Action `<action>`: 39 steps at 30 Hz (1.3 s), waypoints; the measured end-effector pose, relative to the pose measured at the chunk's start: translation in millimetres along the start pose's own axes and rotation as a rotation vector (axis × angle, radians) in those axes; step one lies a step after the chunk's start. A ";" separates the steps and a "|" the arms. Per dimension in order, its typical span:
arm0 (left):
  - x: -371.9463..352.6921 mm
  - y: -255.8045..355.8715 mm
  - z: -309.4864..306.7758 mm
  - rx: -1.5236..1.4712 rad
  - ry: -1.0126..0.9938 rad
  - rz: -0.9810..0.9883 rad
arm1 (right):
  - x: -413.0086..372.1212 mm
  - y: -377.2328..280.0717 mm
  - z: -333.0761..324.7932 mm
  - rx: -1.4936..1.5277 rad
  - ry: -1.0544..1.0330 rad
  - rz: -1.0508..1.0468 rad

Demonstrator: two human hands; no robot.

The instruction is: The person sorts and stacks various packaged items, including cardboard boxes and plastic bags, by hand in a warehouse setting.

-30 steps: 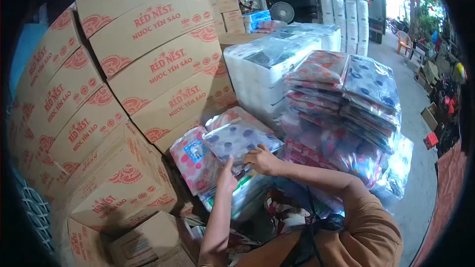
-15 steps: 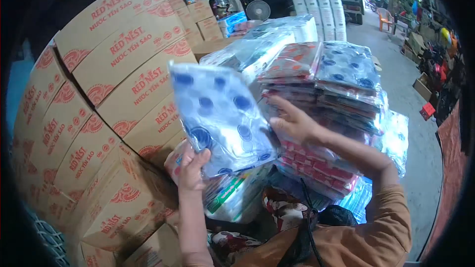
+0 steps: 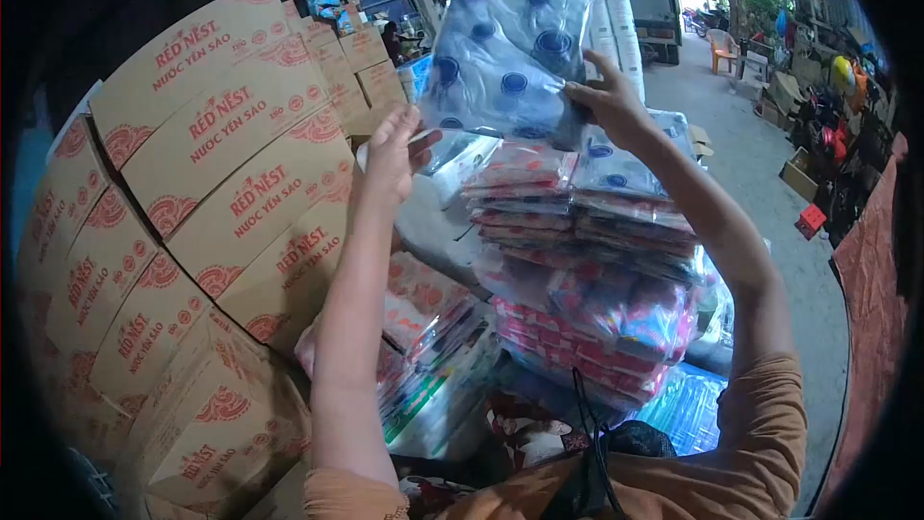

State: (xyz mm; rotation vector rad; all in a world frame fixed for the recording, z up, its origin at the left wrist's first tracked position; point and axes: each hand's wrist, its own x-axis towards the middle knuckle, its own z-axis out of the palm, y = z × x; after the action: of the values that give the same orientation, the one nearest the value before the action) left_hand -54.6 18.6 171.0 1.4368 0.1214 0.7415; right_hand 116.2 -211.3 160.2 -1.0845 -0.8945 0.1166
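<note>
Raised in front of me is a flat clear plastic packet with dark blue round spots on pale blue folded material. My left hand grips its lower left corner, fingers bent around the edge. On the right edge, my right hand pinches it between thumb and fingers. Beneath the packet stands a tall stack of similar packets; an orange-red packet tops its left side and a blue-spotted packet its right. Lower left of that stack, more reddish packets lie in a smaller pile.
Cardboard cartons printed "RED NEST" rise in a wall on my left. Pink-and-white packs form the lower part of the tall stack. A concrete aisle runs along the right, with an orange chair and a truck farther back.
The spotted packet has gone up and away from me, now above the tall stack. My left hand rose with it, and my right hand, formerly at its lower right side, now grips the right edge.
</note>
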 end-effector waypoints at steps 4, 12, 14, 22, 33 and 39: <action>24.9 -59.3 -2.9 -0.025 0.095 0.015 | 38.6 45.5 -7.3 -0.236 0.104 0.191; 30.2 -135.6 -6.4 0.248 0.070 -0.126 | 64.8 127.4 -10.0 -0.501 -0.164 0.300; 33.5 -153.2 -12.1 0.468 0.008 0.007 | 63.9 123.2 -4.9 -0.537 -0.158 0.262; 8.2 -149.8 -27.2 0.844 0.006 0.227 | 41.9 94.9 33.9 -1.324 0.035 -0.217; -100.5 -153.9 -214.0 1.074 0.324 0.063 | -47.9 142.0 196.2 -0.832 -0.447 -0.390; -222.7 -184.0 -285.4 1.430 0.498 -0.240 | -152.8 257.4 275.5 -0.886 -0.982 -0.449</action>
State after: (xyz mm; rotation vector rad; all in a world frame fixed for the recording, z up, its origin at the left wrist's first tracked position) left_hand -298.7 151.9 -125.0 2.4408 1.4103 0.8068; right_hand -86.8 38.6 -88.5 -1.6252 -2.1850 -0.1640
